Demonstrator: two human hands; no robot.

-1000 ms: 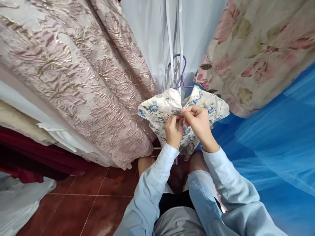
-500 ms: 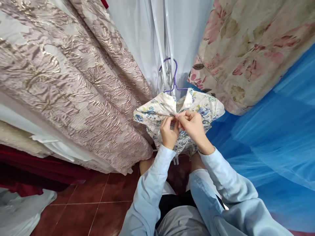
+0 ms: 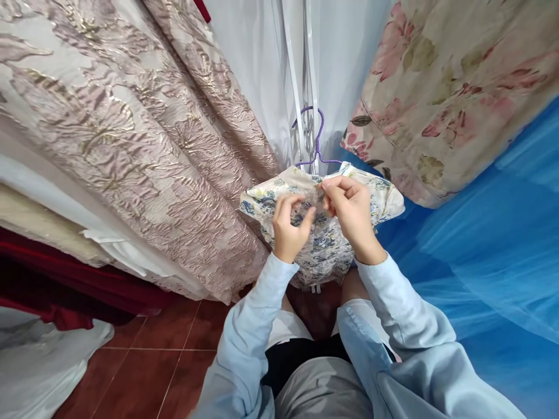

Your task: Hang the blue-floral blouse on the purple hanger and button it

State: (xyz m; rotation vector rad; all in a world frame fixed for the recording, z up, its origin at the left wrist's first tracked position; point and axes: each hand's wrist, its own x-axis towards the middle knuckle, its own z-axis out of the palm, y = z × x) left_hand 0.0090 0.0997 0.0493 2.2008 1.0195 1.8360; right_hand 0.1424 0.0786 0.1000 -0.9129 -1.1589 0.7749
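A small floral blouse (image 3: 325, 250), white with blue and yellow flowers, hangs on a purple hanger (image 3: 318, 137) in front of me. My right hand (image 3: 351, 212) is pinched at the top of its front, by the neckline; whatever small part lies between the fingertips is hidden. My left hand (image 3: 292, 227) is just in front of the blouse, to the left of its middle, with thumb and fingers apart and nothing between them. Below the blouse's lower edge, a small pale clip (image 3: 316, 288) shows.
White straps (image 3: 311, 70) hang above the hanger. A pink and gold brocade fabric (image 3: 174, 151) drapes at left, a pink-flowered fabric (image 3: 454, 99) at upper right. Blue tulle (image 3: 489, 256) fills the right side. Dark red cloth (image 3: 65, 285) hangs low at left above red floor tiles (image 3: 152, 372).
My left hand has let go of the blouse front, moved left and down, and opened. My right hand has shifted slightly up to the neckline, still pinched. The neckline opening looks narrower.
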